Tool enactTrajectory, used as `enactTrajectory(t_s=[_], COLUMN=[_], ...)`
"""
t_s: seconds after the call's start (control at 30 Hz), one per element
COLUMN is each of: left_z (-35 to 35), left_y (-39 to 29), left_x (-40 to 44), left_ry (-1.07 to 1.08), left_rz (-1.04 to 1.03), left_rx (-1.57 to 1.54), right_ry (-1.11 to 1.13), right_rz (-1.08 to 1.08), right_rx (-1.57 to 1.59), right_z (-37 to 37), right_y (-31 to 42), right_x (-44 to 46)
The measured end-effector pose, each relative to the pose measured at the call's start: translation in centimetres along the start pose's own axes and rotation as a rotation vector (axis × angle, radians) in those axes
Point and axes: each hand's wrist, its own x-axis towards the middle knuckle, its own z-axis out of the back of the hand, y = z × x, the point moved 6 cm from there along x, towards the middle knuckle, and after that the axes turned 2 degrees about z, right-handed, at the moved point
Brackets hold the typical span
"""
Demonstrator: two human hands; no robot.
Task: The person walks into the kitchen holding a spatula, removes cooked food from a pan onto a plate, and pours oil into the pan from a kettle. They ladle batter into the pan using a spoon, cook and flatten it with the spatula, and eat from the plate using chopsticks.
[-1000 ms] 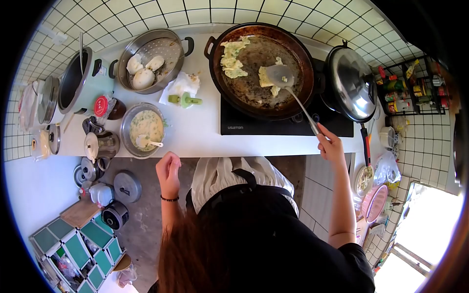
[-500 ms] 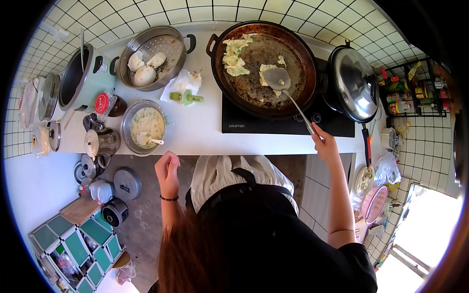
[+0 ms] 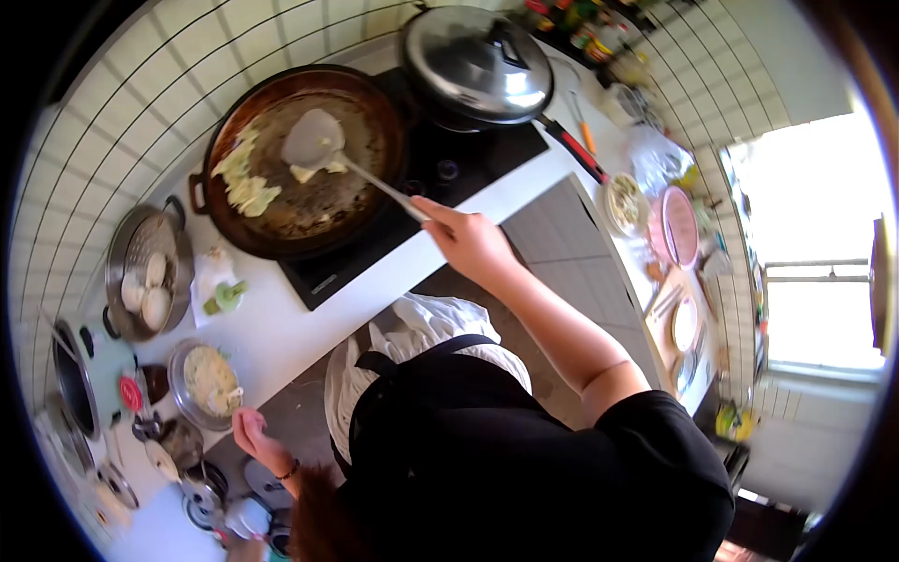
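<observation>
My right hand (image 3: 459,234) is closed around the handle of a metal spatula (image 3: 379,184). The spatula's blade is over the left-centre of a large brown frying pan (image 3: 267,248), with small pieces of cooked egg at its edge. A bigger strip of cooked egg (image 3: 248,178) lies along the pan's left side. My left hand (image 3: 257,440) is loosely curled beside a metal bowl (image 3: 180,375), and I see nothing in it. Inside the bowl are a pale batter with green bits (image 3: 208,379) and a white spoon (image 3: 234,401).
A steamer pot (image 3: 122,290) with white buns stands left of the pan. A lidded wok (image 3: 468,66) sits behind right, its handle jutting over the counter. A pink basket (image 3: 674,228) and a bowl of food (image 3: 623,204) are at right.
The view has turned toward the right. The spatula has slid across the pan, nearer the strip of egg. My left hand stays low, now closer to the bowl.
</observation>
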Motion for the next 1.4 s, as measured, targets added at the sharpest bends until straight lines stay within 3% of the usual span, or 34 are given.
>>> enactTrajectory(t_s=[0.1,0.3,0.5,0.63,0.7,0.77,0.8,0.83,0.9,0.97,1.03,1.2,1.3,1.4], left_z=[-0.5,-2.3,-5.4,-9.2,-12.0,-14.8,-16.5,-18.2,-21.4,-24.4,-27.5,-36.0,-43.5,-51.4], left_y=[-0.3,-2.2,-2.9,-2.8,-3.8,-3.1,-2.7,-2.7,-3.2,-3.0,-4.3,-3.4,-2.1,-0.7], left_x=[0.7,1.4,1.4,1.5,1.2,0.8,0.3,-0.4,-2.6,-5.1,-8.5,-16.1,-20.9,-26.1], left_ry=[0.019,0.049,0.241,0.447,0.577,0.745,0.831,0.892,1.072,1.189,1.281,1.396,1.431,1.487], left_rz=[-0.009,-0.064,-0.115,-0.112,-0.131,-0.114,-0.104,-0.083,-0.05,-0.067,-0.098,-0.086,0.02,0.187], left_rx=[0.028,0.048,0.055,0.066,0.11,0.093,0.064,0.067,0.105,0.117,0.165,0.218,0.296,0.21], right_ry=[0.038,0.118,-0.089,-0.046,-0.211,-0.081,0.005,-0.129,-0.251,-0.436,-0.477,-0.659,-0.652,-0.671], right_rz=[-0.098,-0.165,-0.125,-0.165,-0.07,-0.362,-0.425,-0.31,-0.318,-0.374,-0.52,-0.726,-0.799,-0.64], right_rx=[0.309,0.265,0.118,0.345,0.378,0.704,0.684,0.537,0.607,0.58,0.475,0.29,0.121,-0.196], right_z=[-1.0,-1.5,1.1,2.0,1.6,1.2,2.3,3.1,5.2,7.8,10.5,17.1,20.1,23.1], right_y=[-0.3,-1.0,-0.3,-0.6,-0.9,-1.5,-1.2,-2.0,-3.7,-6.6,-10.2,-19.8,-27.8,-34.4], right_x=[-0.3,-0.5,-3.1,-5.0,-6.6,-8.9,-10.3,-11.7,-16.0,-21.0,-26.0,-35.1,-38.3,-39.3])
